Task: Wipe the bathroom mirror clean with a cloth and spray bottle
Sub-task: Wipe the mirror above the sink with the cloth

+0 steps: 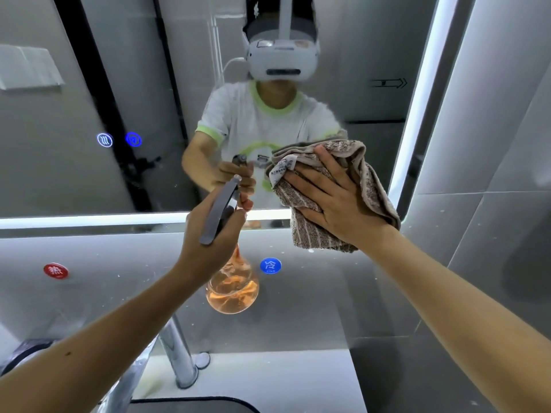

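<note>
The bathroom mirror (167, 102) fills the upper view, with lit strips along its bottom and right edges. My right hand (334, 198) presses a brown striped cloth (316, 231) flat against the mirror's lower right part, fingers spread. My left hand (208, 234) grips a spray bottle (234, 289) by its grey head, the nozzle pointing at the glass. The bottle's clear round body holds orange liquid and hangs below my hand. The mirror reflects a person in a white shirt wearing a headset.
A chrome tap (182, 359) rises from the white counter (268, 380) below. A red hot sticker (55, 270) and a blue cold sticker (270, 266) sit on the grey wall under the mirror. Two lit touch icons (119, 139) glow on the glass. Grey tiles (483, 150) stand to the right.
</note>
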The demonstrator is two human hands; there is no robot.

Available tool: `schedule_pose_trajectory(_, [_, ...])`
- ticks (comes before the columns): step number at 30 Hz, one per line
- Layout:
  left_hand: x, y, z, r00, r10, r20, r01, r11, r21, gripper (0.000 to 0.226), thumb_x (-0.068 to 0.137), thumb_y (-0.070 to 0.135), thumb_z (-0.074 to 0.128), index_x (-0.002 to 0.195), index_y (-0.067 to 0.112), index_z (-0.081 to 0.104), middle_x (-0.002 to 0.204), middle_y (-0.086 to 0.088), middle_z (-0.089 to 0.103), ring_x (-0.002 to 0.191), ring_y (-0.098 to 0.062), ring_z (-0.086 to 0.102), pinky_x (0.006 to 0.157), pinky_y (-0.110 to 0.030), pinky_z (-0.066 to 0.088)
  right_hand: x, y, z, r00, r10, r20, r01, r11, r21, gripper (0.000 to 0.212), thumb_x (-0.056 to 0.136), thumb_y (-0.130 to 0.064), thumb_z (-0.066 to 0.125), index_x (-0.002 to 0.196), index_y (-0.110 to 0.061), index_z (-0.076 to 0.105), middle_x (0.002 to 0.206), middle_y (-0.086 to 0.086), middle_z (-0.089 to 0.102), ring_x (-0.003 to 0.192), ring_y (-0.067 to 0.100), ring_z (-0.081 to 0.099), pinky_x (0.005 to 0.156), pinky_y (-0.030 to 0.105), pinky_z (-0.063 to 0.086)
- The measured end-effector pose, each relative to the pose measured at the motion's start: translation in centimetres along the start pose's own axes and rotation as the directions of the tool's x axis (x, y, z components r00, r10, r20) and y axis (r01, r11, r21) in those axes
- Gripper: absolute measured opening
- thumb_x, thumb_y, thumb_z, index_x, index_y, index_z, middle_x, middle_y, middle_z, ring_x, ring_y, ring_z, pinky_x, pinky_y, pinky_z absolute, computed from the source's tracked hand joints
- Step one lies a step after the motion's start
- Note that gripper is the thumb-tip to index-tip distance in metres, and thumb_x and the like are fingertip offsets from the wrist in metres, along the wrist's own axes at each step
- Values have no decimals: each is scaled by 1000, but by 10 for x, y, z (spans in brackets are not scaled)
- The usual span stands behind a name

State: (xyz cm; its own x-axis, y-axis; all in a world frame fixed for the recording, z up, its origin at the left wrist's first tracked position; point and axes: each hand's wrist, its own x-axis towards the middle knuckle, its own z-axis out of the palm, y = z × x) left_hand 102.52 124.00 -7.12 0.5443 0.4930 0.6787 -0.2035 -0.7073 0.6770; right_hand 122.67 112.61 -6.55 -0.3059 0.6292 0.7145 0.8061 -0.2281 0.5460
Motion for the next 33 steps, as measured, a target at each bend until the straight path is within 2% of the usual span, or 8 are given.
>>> schedule_pose_trajectory(4, [-1,1,8,1000,10,-8,-10,1000,22,49,73,36,45,106,3,59,76,-24,59,69,-37,53,60,-44,44,-4,5,-2,999,-35,15,35,999,-30,45,98,-28,37,139,-10,34,144,-1,35,142,22,6,117,34,-6])
schedule_pose_trajectory(7, [-4,-1,13,1000,8,5,-8,1000,27,31,76,28,47,103,16,58,63,-2,52,57,-10,42,55,-28,36,-22,12,-4,999,26,46,-20,991,-134,49,97,-39,37,142,-21,31,147,-4,31,142,24,6,114,49,4])
schedule_pose_trajectory(10, [-7,-3,8,1000,-6,18,5,1000,20,16,79,16,48,85,29,55,54,17,50,51,-4,41,51,-14,30,-28,9,-6,992,116,49,-103,971,-218,50,95,-47,33,143,-34,25,146,-10,26,140,24,11,101,59,13])
schedule_pose_trajectory(19, [-13,-18,-49,999,-40,-5,40,996,-80,16,75,31,50,81,43,60,53,15,47,46,-4,34,47,-23,25,25,-40,3,995,91,-29,-92,994,-65,50,90,-37,44,139,-26,38,142,-5,44,141,26,5,112,45,-2])
schedule_pose_trajectory(24, [-11,-27,-90,996,-32,-78,37,997,66,26,77,13,49,98,7,62,61,-4,45,52,-5,36,50,-14,29,61,-71,12,997,58,-46,-58,998,13,50,90,-30,47,137,-18,39,139,2,46,135,35,18,114,46,9])
schedule_pose_trajectory(26, [-12,-32,-102,996,-15,-88,22,996,86,24,76,15,50,94,3,61,60,1,46,53,-5,38,50,-13,29,71,-80,14,999,33,-34,-33,999,1,48,90,-29,47,136,-16,43,138,3,48,136,34,16,116,40,0])
schedule_pose_trajectory(29, [-13,-39,-118,996,-44,-83,46,999,22,12,77,16,52,74,28,52,51,13,47,47,-6,39,48,-17,29,95,-96,19,999,-50,17,50,999,-2,48,90,-27,46,135,-12,45,139,5,47,139,33,19,116,37,-4])
schedule_pose_trajectory(33, [-14,-47,-145,990,-88,-108,87,996,-17,8,75,15,51,75,20,57,50,18,53,45,-3,43,47,-17,31,131,-139,36,997,-76,18,74,992,105,48,86,-26,47,130,-8,51,135,9,51,131,38,27,115,39,0])
